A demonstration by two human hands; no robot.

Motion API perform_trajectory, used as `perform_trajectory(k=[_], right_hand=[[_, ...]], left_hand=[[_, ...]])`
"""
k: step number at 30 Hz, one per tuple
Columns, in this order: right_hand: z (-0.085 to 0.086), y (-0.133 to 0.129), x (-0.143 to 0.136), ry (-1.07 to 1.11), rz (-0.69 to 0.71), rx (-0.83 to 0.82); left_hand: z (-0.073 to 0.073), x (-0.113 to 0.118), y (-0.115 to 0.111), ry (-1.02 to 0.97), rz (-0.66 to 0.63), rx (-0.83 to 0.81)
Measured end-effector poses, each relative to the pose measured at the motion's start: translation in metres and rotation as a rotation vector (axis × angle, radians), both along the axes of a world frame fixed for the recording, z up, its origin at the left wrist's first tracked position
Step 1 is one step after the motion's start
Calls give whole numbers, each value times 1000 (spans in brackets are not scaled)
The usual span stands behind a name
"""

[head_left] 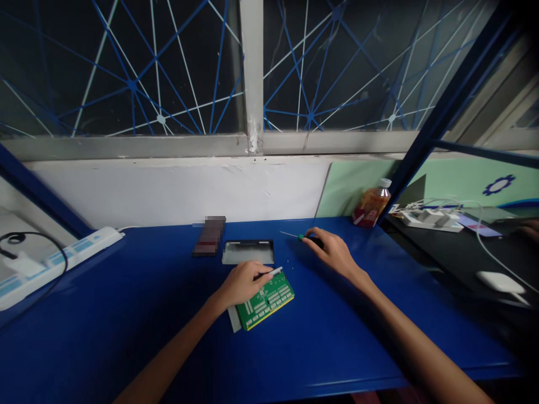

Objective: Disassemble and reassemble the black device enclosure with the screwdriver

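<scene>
Two-handed handling of a circuit board (pixel 272 299) on a blue worktop (pixel 337 342). The left hand (pixel 243 284) is closed over the board's far left part, thumb on top; the right hand (pixel 332 250) grips a screwdriver (pixel 300 237), its thin shaft pointing left, clear of the board. The likeliest mishap is a slip of the screwdriver tip, which could scratch traces or chip a connector if brought down while the board is poorly steadied. Small pale specks (pixel 288 261) near the board, perhaps screws though too small to be sure, could roll or be swept away by a passing sleeve or wrist.

The board is green, roughly rectangular and set askew, its near edge yellow, with rows of pale connectors along that side. A grey plate (pixel 234 320) projects from beneath its left end. Beyond the board lies a shallow, dark-rimmed tray (pixel 247 256) with a grey interior.
</scene>
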State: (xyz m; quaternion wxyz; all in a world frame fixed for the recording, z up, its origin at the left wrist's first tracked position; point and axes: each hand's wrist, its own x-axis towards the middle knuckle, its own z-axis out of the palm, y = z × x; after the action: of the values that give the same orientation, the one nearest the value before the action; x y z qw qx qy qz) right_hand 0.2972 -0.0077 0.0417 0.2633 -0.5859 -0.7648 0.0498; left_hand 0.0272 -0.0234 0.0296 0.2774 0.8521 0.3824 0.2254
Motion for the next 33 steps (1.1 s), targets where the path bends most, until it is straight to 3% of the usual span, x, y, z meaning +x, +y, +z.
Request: perform_trajectory(k=[5, 9, 14, 19, 26, 33], right_hand=[[17, -2, -8, 492, -45, 189], [32, -5, -20, 717, -10, 163], [39, -9, -41, 620, 27, 186], [36, -14, -59, 552, 128, 74], [27, -14, -64, 470, 155, 97], [24, -13, -64, 465, 165, 99]], left_hand=[[5, 9, 9, 192, -29, 51], [1, 18, 12, 242, 32, 151], [-7, 23, 13, 177, 98, 243], [-7, 21, 15, 82, 121, 226], [1, 32, 16, -196, -25, 10], [-4, 37, 15, -226, -30, 18]])
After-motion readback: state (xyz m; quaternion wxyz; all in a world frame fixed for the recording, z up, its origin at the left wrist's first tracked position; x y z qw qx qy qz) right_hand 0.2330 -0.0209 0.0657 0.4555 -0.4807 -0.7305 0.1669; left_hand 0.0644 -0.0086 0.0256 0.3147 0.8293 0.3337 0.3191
